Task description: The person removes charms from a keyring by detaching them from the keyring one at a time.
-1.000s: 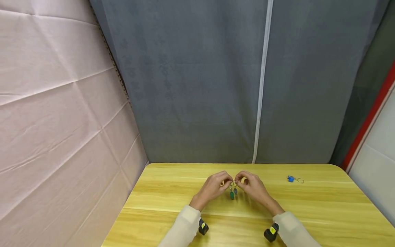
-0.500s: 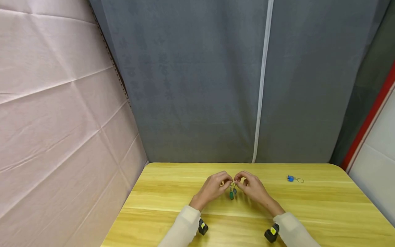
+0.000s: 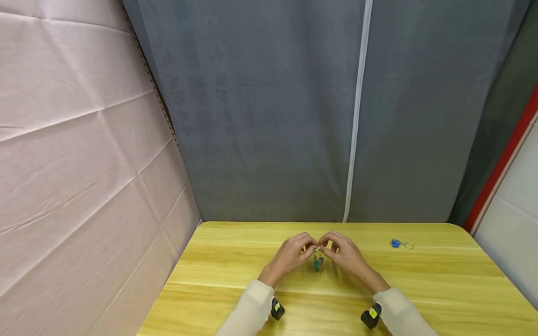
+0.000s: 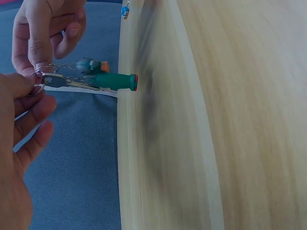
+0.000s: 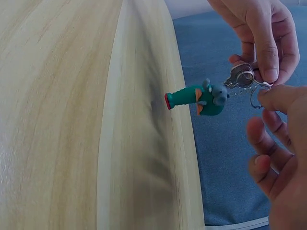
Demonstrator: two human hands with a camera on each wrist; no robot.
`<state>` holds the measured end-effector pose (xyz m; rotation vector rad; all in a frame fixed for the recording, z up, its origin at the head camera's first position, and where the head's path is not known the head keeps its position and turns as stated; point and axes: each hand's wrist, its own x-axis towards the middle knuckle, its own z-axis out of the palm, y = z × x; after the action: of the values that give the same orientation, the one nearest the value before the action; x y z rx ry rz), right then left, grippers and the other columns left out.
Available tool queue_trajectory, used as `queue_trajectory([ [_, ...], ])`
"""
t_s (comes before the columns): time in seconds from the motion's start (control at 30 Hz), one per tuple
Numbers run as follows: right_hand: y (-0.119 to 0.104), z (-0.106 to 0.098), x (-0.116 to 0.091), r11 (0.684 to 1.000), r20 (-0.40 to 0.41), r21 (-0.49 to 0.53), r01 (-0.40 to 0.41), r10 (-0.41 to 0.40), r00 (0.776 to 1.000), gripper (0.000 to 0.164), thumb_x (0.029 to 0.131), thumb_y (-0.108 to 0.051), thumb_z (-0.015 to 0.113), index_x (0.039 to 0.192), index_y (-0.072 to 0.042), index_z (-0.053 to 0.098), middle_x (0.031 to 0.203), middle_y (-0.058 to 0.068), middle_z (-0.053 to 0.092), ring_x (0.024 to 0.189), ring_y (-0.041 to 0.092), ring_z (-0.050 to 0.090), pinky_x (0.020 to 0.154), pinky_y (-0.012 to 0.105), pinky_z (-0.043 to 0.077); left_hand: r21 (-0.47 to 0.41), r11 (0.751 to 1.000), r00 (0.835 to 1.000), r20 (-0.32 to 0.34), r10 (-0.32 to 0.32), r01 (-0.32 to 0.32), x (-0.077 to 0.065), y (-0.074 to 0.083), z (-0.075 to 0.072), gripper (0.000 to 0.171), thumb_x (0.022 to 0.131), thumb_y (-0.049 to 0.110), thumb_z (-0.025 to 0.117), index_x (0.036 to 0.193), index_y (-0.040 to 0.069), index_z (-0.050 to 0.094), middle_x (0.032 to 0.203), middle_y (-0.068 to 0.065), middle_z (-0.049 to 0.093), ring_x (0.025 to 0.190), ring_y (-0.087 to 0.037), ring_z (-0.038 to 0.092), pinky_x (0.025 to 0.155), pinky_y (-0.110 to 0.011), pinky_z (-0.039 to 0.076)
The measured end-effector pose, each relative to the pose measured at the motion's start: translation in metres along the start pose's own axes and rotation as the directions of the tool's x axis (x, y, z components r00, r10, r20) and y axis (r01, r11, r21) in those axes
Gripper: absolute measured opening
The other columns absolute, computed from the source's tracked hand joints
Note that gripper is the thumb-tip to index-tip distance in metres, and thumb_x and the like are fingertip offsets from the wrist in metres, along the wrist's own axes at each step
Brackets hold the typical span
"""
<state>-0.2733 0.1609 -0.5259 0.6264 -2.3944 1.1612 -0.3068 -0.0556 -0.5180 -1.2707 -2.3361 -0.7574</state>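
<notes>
Over the middle of the table, my left hand [image 3: 291, 254] and right hand [image 3: 342, 252] meet fingertip to fingertip. In the left wrist view, the left thumb and fingers pinch a metal key ring [image 4: 37, 89] with several keys [image 4: 53, 80] on it. My right thumb and index finger pinch a thin metal ring [image 5: 255, 99] beside it. From the rings hang a green bottle-shaped charm [image 4: 112, 81] with a red end and a small grey-headed animal charm [image 5: 219, 95] on a chain. Fingers hide where the two rings meet; whether they are linked, I cannot tell.
A blue charm keychain [image 3: 396, 243] with its own ring lies at the back right of the wooden table [image 3: 235, 298]. A grey curtain [image 3: 269, 116] hangs behind the table, and a pale pink cloth [image 3: 84, 163] on the left.
Both hands stay nearly in place, with slight finger movement. The dangling charms have swung and now overlap, where they hung apart before.
</notes>
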Motion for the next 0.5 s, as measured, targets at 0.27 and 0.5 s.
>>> queue_trajectory([
  [0.27,-0.0003,-0.002,-0.0008,1.0,0.01,-0.016,-0.011,0.011,1.0,0.019,0.093,-0.004,0.081,0.097,-0.021,0.074,0.096,-0.006,0.071,0.068,-0.002,0.052,0.059,0.021,0.048,-0.009,1.0,1.0,-0.001,-0.013,0.013,0.0,0.0027,-0.0021,0.009,0.106,0.017,0.069,0.11,0.014,0.076,0.102,0.003,0.073,0.087,-0.004,0.069,0.076,-0.014,0.056],
  [0.5,-0.0022,-0.0015,-0.001,0.999,0.017,-0.028,-0.026,0.026,1.0,0.019,0.093,-0.005,0.081,0.096,-0.022,0.074,0.095,-0.007,0.071,0.068,-0.002,0.052,0.061,0.022,0.049,0.004,1.0,1.0,-0.005,0.007,-0.007,0.0,0.002,-0.0019,0.009,0.105,0.017,0.07,0.11,0.015,0.077,0.102,0.004,0.074,0.087,-0.003,0.068,0.077,-0.01,0.054],
])
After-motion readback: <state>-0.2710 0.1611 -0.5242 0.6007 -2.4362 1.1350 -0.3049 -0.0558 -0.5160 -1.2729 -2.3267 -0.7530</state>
